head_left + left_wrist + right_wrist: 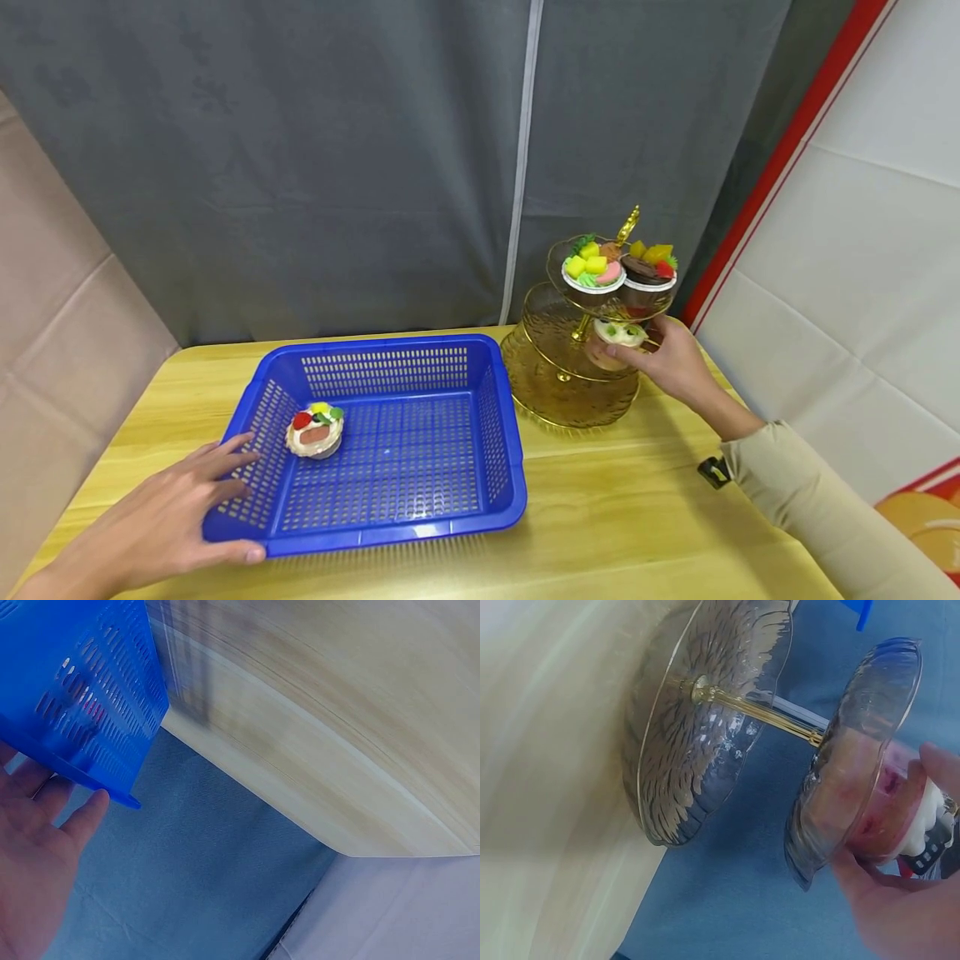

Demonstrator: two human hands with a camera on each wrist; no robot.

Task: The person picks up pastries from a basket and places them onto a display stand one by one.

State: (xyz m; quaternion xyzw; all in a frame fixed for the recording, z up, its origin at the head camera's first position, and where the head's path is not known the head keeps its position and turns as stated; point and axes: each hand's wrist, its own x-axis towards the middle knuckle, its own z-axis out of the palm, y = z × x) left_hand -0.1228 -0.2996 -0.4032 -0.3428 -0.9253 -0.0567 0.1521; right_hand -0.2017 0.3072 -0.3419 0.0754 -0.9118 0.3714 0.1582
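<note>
A blue plastic basket [491, 525] holds one cream-topped toy cupcake [315, 433] near its left wall. My left hand [176, 500] rests at the basket's left front corner, fingers spread over the rim; the left wrist view shows it beside the blue wall too. On the right, a three-tier cake stand [570, 408] with gold rims carries more cupcakes. My right hand [678, 358] grips a white-topped cupcake [618, 335] on the middle tier. In the right wrist view, thumb and fingers lie on both sides of that cupcake's pinkish cup [889, 802].
On the top tier sit a yellow-and-green topped cupcake [592, 271] and a chocolate one [648, 271], close above my right hand. A gold handle [630, 223] rises there. A small black object [714, 472] lies near my right sleeve. A grey curtain [337, 167] hangs behind the wooden table [600, 517].
</note>
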